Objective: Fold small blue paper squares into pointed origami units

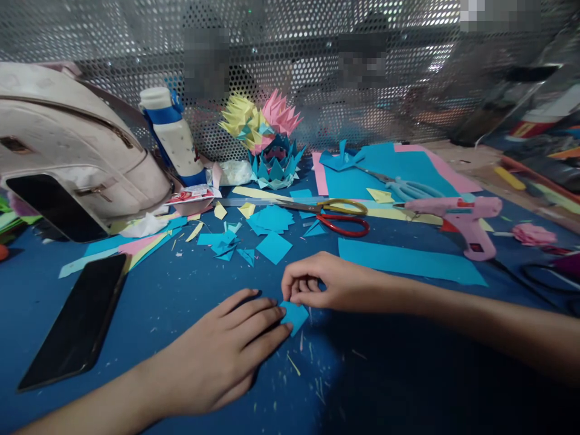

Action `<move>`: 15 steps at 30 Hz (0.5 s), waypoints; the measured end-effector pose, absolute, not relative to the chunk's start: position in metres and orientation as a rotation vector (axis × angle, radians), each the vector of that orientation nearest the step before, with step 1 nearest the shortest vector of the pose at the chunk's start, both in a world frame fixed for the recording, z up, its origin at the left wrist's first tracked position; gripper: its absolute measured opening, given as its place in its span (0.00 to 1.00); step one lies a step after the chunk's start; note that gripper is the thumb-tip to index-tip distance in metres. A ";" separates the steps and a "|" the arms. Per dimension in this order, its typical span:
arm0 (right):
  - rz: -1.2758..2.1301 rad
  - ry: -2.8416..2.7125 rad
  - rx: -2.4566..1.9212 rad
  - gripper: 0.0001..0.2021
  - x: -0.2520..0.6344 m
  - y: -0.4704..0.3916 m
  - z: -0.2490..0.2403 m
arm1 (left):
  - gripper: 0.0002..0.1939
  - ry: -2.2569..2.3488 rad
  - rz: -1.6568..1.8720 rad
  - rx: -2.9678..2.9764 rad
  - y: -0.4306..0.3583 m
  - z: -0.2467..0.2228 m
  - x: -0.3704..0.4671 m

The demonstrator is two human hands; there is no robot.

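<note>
A small blue paper square (295, 319) lies on the dark blue table in front of me. Flat on the table, my left hand (231, 347) has its fingers stretched out, with the fingertips resting on the left side of this paper. My right hand (312, 281) is closed in a pinch at the paper's upper corner. Just beyond the hands are another blue square (274, 248), a pile of blue squares (270, 220) and several small folded blue pieces (223, 243).
Red-and-yellow-handled scissors (343, 217), a blue paper strip (408, 261) and a pink glue gun (471, 217) lie beyond my right arm. Two phones, one lying flat (77, 323), are at left. Folded paper flowers (274, 163), a bottle (174, 136) and a backpack (77, 139) stand behind.
</note>
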State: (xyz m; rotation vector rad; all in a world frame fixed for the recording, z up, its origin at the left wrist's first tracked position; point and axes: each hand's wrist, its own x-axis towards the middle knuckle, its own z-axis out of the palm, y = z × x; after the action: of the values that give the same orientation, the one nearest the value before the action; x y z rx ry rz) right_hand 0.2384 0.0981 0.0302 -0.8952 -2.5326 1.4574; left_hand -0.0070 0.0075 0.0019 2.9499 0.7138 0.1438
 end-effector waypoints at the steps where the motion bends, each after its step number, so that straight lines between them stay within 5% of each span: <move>1: 1.464 -2.540 -0.877 0.06 0.239 0.099 0.030 | 0.28 0.716 0.139 2.943 0.008 0.002 -0.007; 15: 1.382 -2.705 -0.522 0.13 0.248 0.118 0.034 | 0.28 0.695 0.052 2.920 0.009 0.004 -0.007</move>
State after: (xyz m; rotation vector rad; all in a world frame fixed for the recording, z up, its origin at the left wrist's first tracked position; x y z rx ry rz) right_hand 0.2476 0.1178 0.0341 -0.5218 -2.7049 1.3816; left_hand -0.0067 0.0092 0.0041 2.9205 0.6953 0.0517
